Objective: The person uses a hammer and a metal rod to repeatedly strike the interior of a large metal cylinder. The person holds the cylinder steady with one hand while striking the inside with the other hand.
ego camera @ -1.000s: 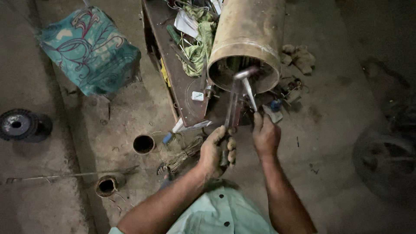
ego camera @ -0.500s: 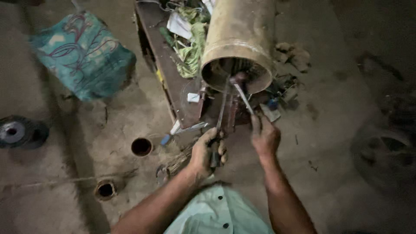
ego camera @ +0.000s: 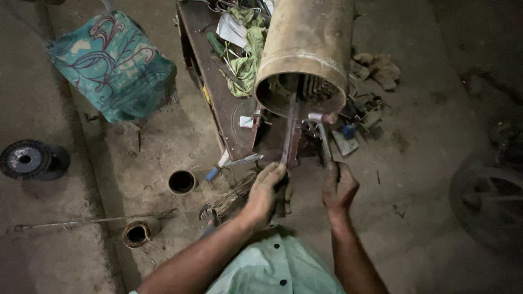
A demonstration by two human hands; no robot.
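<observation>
Far left of the fingers, on the concrete floor (ego camera: 436, 179): dark wire spool (ego camera: 24, 159) lying flat. A thin rod (ego camera: 81, 221) runs along the floor below it. Up-left, a teal patterned cloth bag (ego camera: 111, 65). Closer in, two short open pipe ends (ego camera: 181, 182) set in the floor, and a bundle of wire strands (ego camera: 231, 198) just left of the left hand.

Left hand (ego camera: 265, 191): fingers closed around the near end of a long flat metal bar (ego camera: 289, 130). The bar rises away from the fingers, its far tip inside the mouth of the rusty cylindrical housing (ego camera: 308, 49).

Right hand (ego camera: 339, 188): fingers wrapped around a hammer (ego camera: 322, 133) handle; the head sits just below the housing rim, just right of the bar.

Behind the fingers, a low metal bench (ego camera: 218, 98) with green rag (ego camera: 248, 60) and clutter. Far right, a dark wheel (ego camera: 487, 204), partly in shadow.
</observation>
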